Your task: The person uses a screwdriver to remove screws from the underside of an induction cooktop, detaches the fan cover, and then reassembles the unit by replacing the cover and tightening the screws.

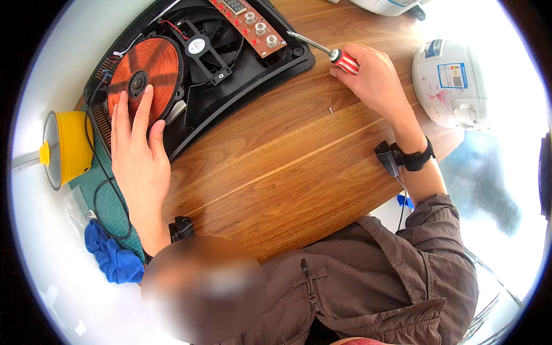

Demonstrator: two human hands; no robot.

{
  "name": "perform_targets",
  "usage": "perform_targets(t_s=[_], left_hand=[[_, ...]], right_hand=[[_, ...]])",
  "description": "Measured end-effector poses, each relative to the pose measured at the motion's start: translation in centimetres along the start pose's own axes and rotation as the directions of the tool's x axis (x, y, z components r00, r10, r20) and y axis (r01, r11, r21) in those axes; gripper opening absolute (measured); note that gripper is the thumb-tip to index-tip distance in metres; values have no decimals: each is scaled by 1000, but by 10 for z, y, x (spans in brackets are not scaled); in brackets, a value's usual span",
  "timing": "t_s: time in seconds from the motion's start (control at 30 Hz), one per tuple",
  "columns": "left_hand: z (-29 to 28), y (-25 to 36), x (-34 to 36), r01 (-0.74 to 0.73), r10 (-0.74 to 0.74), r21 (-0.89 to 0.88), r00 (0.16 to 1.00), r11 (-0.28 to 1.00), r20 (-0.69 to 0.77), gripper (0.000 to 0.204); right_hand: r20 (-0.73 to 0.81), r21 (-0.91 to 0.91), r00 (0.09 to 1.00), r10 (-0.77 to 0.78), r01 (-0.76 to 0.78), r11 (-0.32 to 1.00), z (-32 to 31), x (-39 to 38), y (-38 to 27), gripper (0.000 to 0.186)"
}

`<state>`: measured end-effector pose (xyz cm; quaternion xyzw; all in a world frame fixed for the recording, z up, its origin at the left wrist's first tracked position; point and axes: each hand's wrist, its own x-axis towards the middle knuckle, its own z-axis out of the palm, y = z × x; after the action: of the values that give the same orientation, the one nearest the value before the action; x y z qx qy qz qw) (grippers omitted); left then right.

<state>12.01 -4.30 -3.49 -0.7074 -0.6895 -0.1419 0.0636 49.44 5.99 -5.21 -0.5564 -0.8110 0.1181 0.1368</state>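
Observation:
An induction cooker base (253, 75) lies opened up on the table, its inside showing. On its copper coil (162, 73) rests my left hand (137, 126), fingers stretched out and holding nothing. My right hand (368, 75) is closed round the red-and-white handle of a screwdriver (313, 43). The screwdriver's shaft points left, its tip near the base's right corner, close to the circuit board (253, 27); whether it touches cannot be made out. A black fan (214, 49) sits between coil and board. One small screw (330, 110) lies on the wood below my right hand.
A white rice cooker (445, 80) stands at the right, and part of another white appliance (382, 4) shows at the far edge. To the left are a yellow pot (75, 146), a black cable (96, 215), a blue cloth (112, 256) and a green cutting mat (95, 187).

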Motion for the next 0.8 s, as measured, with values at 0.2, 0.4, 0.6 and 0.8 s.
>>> perform_targets(t_s=[0.2,0.4,0.6,0.8], left_hand=[[0,1,0,6,-6,13,1000,1000,4,47],[1,2,0,16,-16,11,1000,1000,7,47],[-2,1,-1,-5,5,11,1000,1000,-1,46],[-4,2,0,-4,4,-2,1000,1000,-5,46]], right_hand=[[17,-26,1000,11,-11,1000,4,1,1,24],[39,-74,999,29,-26,997,6,1,-1,19],[1,-7,1000,25,-25,1000,-2,2,-4,18],[9,307,986,164,-159,938,-28,-2,-7,19]])
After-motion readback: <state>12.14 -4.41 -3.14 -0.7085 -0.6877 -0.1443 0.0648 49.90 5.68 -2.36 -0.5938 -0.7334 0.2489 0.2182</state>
